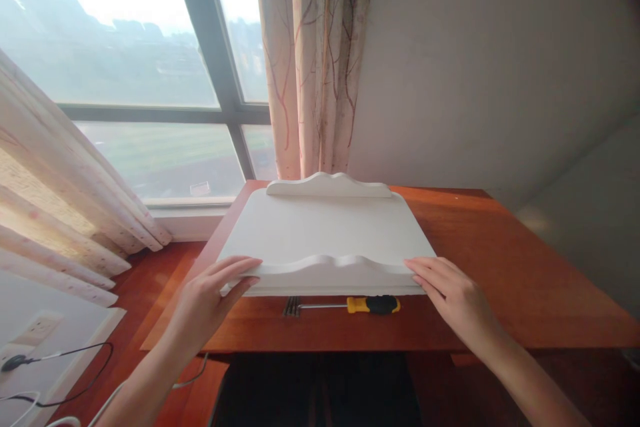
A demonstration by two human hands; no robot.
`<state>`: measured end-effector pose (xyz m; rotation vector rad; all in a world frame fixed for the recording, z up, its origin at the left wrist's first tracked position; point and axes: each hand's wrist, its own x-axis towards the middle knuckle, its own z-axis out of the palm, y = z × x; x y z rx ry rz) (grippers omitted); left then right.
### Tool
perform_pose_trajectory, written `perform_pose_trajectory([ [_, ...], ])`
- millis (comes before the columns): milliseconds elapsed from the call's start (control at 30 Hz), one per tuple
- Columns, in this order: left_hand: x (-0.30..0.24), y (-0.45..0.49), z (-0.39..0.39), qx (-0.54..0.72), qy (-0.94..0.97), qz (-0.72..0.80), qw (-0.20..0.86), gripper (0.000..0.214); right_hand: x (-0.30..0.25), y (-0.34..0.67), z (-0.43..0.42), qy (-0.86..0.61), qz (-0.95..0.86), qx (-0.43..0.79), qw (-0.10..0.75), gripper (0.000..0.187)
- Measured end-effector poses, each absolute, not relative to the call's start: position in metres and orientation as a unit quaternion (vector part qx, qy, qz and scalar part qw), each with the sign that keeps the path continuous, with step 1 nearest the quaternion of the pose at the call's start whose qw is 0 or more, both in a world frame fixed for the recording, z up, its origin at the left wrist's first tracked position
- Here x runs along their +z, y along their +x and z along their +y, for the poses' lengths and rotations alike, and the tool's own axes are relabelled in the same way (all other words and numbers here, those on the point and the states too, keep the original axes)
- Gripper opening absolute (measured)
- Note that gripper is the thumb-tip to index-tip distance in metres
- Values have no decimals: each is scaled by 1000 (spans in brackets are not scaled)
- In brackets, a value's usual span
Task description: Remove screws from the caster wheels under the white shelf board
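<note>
A white panel (pixel 325 223) lies on the wooden table, with a wavy-topped strip (pixel 327 187) standing along its far edge. Another wavy strip (pixel 335 270) runs along the near edge. My left hand (pixel 210 293) grips the near left corner, fingers over the top and thumb at the front. At the near right corner, my right hand (pixel 450 290) holds on in the same manner. Just in front of the panel lies a yellow and black screwdriver (pixel 373 305), its shaft pointing left. Several dark screws (pixel 291 307) sit by its tip.
The reddish-brown table (pixel 490 267) stretches off to the right. A window (pixel 165 80) with patterned curtains (pixel 320 60) stands behind and left. At lower left, a black plug (pixel 14 362) and loose cables hang by a wall socket (pixel 37 330).
</note>
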<state>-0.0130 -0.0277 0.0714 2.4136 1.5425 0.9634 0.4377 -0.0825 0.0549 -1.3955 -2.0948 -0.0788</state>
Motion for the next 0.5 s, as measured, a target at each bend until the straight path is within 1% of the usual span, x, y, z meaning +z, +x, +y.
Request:
perform_pose_trajectory([
  [167, 71, -10, -25, 326, 786, 521, 66, 48, 47, 438, -78, -531, -789, -32, 307, 31],
  [500, 69, -9, 1, 326, 783, 525, 71, 43, 46, 436, -39, -529, -789, -35, 311, 32],
])
